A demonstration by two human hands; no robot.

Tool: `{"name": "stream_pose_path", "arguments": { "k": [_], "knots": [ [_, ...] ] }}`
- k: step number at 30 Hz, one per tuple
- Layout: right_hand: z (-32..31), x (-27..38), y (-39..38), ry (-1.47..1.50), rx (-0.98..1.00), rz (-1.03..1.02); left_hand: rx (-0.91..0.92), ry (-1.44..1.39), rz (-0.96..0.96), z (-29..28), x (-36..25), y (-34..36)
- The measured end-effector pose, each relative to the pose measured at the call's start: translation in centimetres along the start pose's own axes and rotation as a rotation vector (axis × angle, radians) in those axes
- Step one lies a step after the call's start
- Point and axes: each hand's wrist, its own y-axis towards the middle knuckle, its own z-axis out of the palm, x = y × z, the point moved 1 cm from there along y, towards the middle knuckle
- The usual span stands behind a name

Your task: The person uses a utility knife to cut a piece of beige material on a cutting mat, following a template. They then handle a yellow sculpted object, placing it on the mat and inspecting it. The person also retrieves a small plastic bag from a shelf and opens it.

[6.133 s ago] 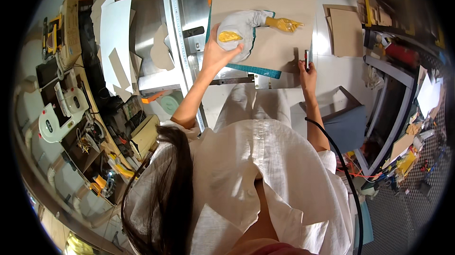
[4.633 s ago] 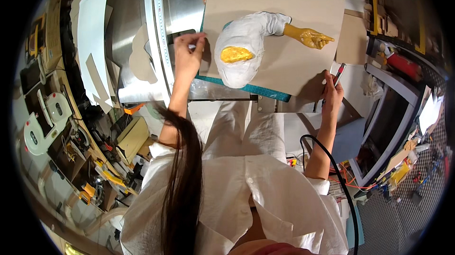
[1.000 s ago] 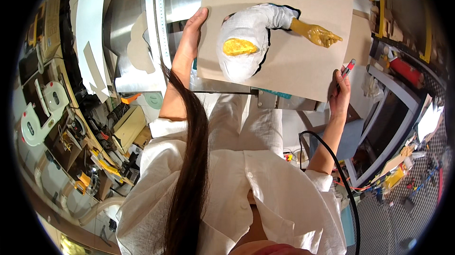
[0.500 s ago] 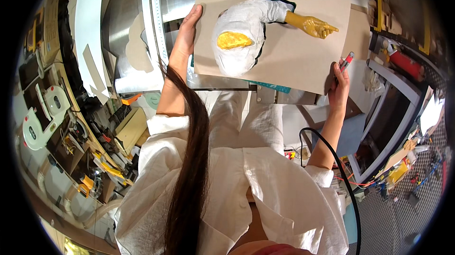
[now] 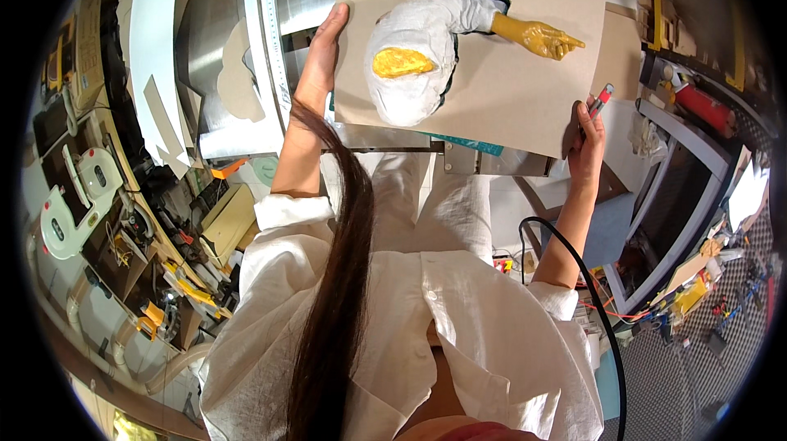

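Note:
My left hand (image 5: 323,54) grips the left edge of a large tan cardboard sheet (image 5: 516,101), its thumb along the border, other fingers mostly hidden. On the sheet lies a curved white fabric-covered form (image 5: 402,98) with a gold oval patch (image 5: 402,63) and a dark outline along parts of its edge. From its sleeve-like end a gold sculpted hand (image 5: 541,39) points right. My right hand (image 5: 587,142) is closed round a red and silver cutter (image 5: 604,95) at the sheet's lower right corner. A teal cutting mat (image 5: 479,147) peeks from beneath.
Left of the sheet are a metal table (image 5: 221,15), a long ruler rail (image 5: 264,31) and white card offcuts (image 5: 156,47). At right stand a grey frame (image 5: 680,129) and a red cylinder (image 5: 703,109). A black cable (image 5: 574,252) loops beside my right forearm.
Over the last second the sheet with the form on it has shifted slightly upward and left, both hands along with it. Earlier, my left hand was on the form; now it is at the edge.

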Motion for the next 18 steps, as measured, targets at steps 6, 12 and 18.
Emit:
{"name": "stream_pose_path", "arguments": {
  "k": [6,12,18],
  "knots": [
    [-0.3,-0.3,0.2,0.001,-0.007,-0.009,-0.007,0.032,-0.006,1.4,-1.5,-1.3],
    [-0.3,-0.4,0.3,0.012,-0.015,-0.013,0.052,-0.021,-0.05,1.3,-1.6,-1.2],
    [-0.1,-0.3,0.2,-0.007,-0.026,-0.004,0.052,0.0,-0.047,1.8,-2.2,-1.7]
  ]
}}
